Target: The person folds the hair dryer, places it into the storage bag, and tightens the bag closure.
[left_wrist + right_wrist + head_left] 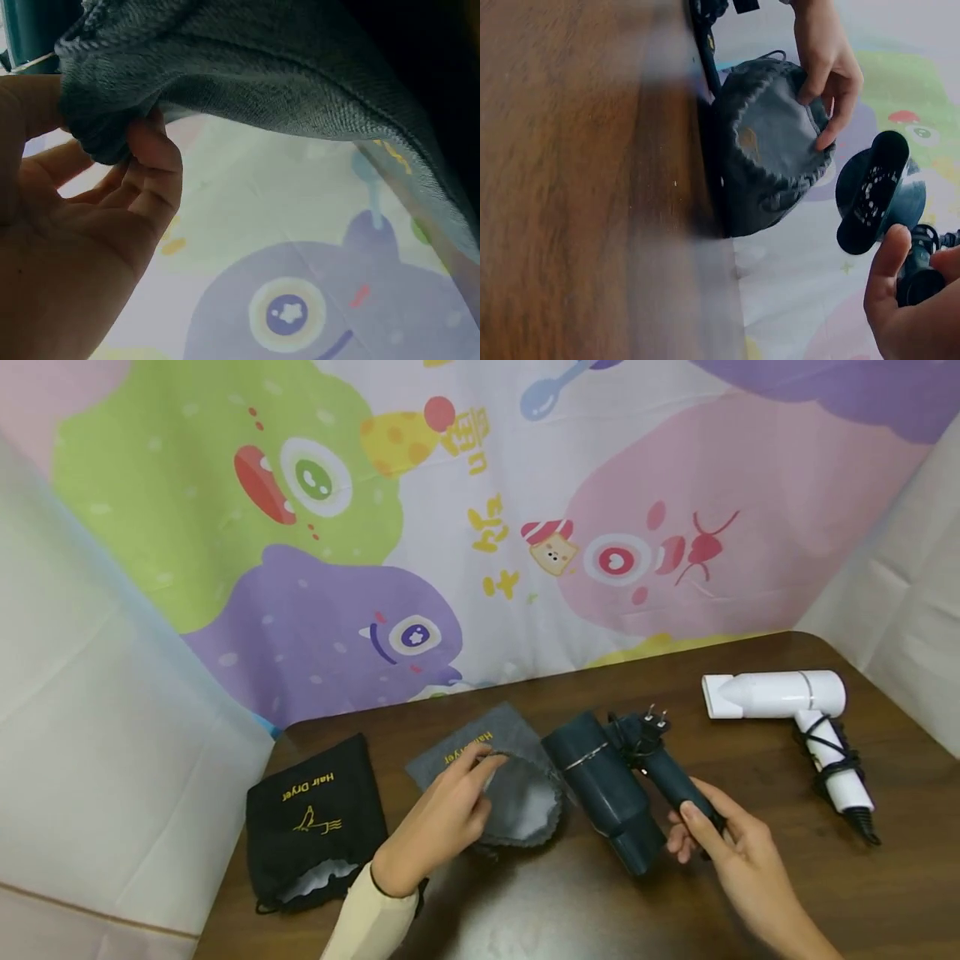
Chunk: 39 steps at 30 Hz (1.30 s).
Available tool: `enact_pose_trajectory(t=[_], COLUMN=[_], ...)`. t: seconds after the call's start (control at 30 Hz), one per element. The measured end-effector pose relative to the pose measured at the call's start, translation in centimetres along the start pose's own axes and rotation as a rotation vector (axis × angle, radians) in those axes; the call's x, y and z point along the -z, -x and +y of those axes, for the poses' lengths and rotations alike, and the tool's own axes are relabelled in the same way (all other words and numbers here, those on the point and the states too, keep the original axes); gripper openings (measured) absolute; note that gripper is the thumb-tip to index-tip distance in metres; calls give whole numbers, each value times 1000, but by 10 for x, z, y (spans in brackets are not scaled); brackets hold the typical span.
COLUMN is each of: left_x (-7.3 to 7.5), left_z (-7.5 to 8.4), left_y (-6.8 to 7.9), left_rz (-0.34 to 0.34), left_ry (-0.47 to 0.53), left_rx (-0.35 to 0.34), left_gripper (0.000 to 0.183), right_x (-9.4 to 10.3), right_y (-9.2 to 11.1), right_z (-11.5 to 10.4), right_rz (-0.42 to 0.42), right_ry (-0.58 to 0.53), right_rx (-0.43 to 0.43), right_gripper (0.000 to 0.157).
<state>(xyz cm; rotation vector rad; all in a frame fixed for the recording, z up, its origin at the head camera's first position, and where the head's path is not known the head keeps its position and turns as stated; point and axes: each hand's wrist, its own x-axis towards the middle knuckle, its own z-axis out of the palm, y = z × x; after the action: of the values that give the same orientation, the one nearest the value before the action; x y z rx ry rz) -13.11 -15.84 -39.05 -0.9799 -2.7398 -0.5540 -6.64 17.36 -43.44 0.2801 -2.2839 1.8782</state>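
Note:
My left hand (442,806) pinches the gathered rim of a grey drawstring pouch (465,743) lettered "Hair Dryer". In the right wrist view the pouch's mouth gapes, with its pale lining (776,124) showing. The left wrist view has the cloth rim (112,97) between thumb and fingers. My right hand (738,852) grips the handle of a dark teal hair dryer (607,785). Its flat nozzle points toward the front of the table, and its cord and plug (648,727) are bundled at the handle. The dryer's body is just right of the pouch.
On the brown table (525,910), a black "Hair Dryer" pouch (315,810) lies at the left. A white hair dryer (787,695) with a black cord wound round its handle lies at the right. Behind hangs a cartoon-printed curtain (510,635).

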Motion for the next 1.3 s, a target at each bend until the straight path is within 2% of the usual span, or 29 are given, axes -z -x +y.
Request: enact_pose_trajectory(t=[0.2, 0.3, 0.5, 0.67, 0.83, 1.0, 1.17, 1.3], left_x=[2, 5, 14, 22, 30, 36, 38, 37], left_z=[5, 7, 13, 18, 24, 29, 36, 42], left_y=[-14, -18, -16, -14, -12, -10, -9, -8], left_rz=[-16, -53, -180, -199, -198, -244, -276, -251], left_ry=[77, 138, 246, 338, 355, 308, 273, 201], left_rx=[-42, -35, -18, -61, -86, -71, -109, -137], left_gripper=[44, 47, 60, 64, 63, 63, 61, 57], right_x=[1, 3, 4, 3, 4, 5, 5, 4], right_y=[3, 3, 5, 7, 8, 7, 5, 3], right_z=[-1, -1, 2, 2, 5, 6, 7, 8], right_rz=[-83, -178, -401, -520, -524, -507, -593, -610], right_ry=[-71, -111, -218, -311, -309, -297, -339, -320], right_rx=[44, 61, 89, 61, 61, 52, 77, 75], right_gripper=[31, 33, 39, 40, 40, 39, 40, 41])
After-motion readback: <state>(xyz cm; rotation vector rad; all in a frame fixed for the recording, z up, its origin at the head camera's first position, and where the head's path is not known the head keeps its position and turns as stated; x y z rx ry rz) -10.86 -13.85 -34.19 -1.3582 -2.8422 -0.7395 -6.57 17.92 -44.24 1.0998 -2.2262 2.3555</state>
